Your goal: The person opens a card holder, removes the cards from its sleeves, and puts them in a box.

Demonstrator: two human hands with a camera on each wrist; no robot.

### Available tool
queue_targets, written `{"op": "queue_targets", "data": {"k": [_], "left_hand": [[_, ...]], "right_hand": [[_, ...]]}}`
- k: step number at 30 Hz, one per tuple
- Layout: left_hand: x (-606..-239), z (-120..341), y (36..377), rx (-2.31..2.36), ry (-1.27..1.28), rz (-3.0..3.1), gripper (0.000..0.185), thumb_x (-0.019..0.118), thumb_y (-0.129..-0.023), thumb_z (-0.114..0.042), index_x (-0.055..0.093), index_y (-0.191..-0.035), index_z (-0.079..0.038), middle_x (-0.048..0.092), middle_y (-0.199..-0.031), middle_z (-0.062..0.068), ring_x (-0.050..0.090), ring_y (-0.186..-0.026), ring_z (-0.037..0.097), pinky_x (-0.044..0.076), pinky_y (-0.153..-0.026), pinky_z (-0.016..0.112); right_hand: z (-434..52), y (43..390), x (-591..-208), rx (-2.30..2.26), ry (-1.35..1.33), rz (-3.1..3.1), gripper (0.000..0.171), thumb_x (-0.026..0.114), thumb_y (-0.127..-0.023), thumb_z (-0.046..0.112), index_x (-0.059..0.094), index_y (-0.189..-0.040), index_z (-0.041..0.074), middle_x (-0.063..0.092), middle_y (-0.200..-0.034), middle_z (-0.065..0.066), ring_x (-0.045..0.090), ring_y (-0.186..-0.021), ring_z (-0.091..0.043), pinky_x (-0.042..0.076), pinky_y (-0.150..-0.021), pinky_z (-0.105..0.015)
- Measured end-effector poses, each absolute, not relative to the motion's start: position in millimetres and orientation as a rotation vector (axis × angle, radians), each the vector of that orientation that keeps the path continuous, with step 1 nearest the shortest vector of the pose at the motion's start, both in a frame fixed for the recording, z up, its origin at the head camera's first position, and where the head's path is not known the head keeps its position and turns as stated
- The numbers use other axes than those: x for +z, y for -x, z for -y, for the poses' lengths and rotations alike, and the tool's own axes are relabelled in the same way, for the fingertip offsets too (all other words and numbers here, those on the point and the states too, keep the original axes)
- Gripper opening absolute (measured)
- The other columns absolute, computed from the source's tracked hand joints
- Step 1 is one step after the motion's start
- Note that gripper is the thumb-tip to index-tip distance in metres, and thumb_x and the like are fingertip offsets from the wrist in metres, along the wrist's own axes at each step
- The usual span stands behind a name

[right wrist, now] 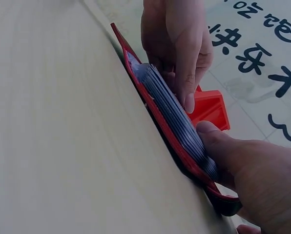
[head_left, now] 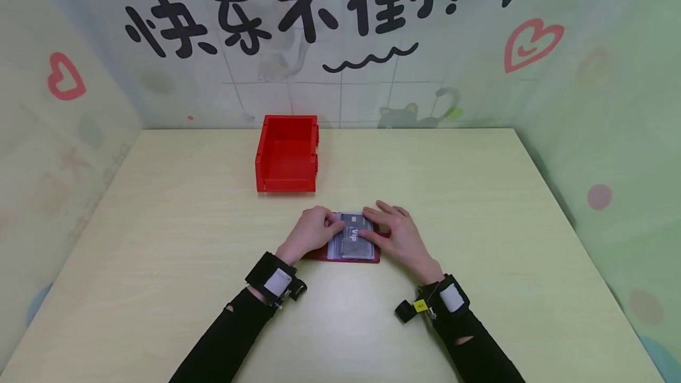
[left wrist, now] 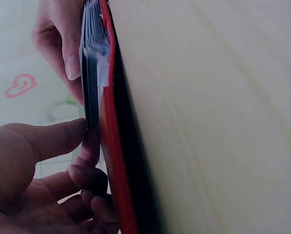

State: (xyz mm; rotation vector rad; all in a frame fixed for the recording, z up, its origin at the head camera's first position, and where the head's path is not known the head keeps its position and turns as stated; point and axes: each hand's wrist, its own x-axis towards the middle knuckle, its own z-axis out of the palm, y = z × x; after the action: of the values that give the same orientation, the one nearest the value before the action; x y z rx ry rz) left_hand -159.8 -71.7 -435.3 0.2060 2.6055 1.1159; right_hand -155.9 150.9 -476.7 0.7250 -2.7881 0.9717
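A red-covered card holder (head_left: 316,254) lies open on the table, its stack of clear plastic sleeves (right wrist: 172,114) seen edge-on in the right wrist view. On top of the stack is a grey card (head_left: 355,247) marked "Vip". My left hand (head_left: 313,230) pinches the card's left edge between thumb and forefinger; in the left wrist view the fingertips meet at the end of the card. My right hand (head_left: 399,235) grips the holder's right side, its thumb (right wrist: 209,131) lying over the top sleeve and its other fingers around the edge, partly hidden.
A red plastic bin (head_left: 287,161) stands at the back of the table, beyond the left hand. Printed cloth walls (head_left: 340,99) enclose the pale table (head_left: 479,194) at the back and both sides.
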Motion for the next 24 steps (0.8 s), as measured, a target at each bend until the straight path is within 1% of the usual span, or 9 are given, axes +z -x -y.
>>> {"op": "queue_targets", "data": {"k": [5,12,19,24], "left_hand": [[-434.4,70.1,160.2,1.105,-0.211,-2.627,0.020,0.069,-0.095,-0.021,0.072,-0.085,-0.004,0.045,-0.060,0.005,0.050,-0.071,0.018,0.030,-0.059,0.025],[-433.9,67.8,160.4,1.106,-0.181,-2.629,0.021,0.069,-0.095,-0.020,0.070,-0.084,-0.003,0.044,-0.059,0.005,0.049,-0.068,0.018,0.030,-0.058,0.025],[-432.4,67.6,157.9,1.106,-0.171,-2.629,0.026,0.068,-0.096,-0.018,0.063,-0.075,-0.005,0.042,-0.056,0.004,0.049,-0.065,0.018,0.029,-0.057,0.025],[-430.6,69.0,155.7,1.092,-0.142,-2.630,0.024,0.068,-0.096,-0.018,0.066,-0.076,-0.004,0.045,-0.057,0.005,0.050,-0.068,0.018,0.030,-0.058,0.025]], "right_hand": [[-150.8,157.9,-477.5,0.978,-0.711,2.780,0.050,0.078,-0.087,0.032,0.068,-0.131,0.009,0.068,-0.133,-0.010,0.050,-0.139,-0.039,0.034,-0.115,-0.061],[-152.1,158.6,-479.0,1.044,-0.693,2.784,0.049,0.078,-0.088,0.029,0.067,-0.132,0.009,0.068,-0.134,-0.010,0.048,-0.141,-0.039,0.030,-0.117,-0.061],[-152.0,157.5,-480.3,1.086,-0.695,2.764,0.048,0.078,-0.087,0.027,0.067,-0.131,0.009,0.068,-0.133,-0.010,0.047,-0.142,-0.039,0.029,-0.117,-0.062],[-150.7,157.4,-480.0,1.102,-0.687,2.763,0.048,0.079,-0.087,0.027,0.068,-0.131,0.010,0.068,-0.132,-0.010,0.047,-0.142,-0.038,0.028,-0.118,-0.061]]}}
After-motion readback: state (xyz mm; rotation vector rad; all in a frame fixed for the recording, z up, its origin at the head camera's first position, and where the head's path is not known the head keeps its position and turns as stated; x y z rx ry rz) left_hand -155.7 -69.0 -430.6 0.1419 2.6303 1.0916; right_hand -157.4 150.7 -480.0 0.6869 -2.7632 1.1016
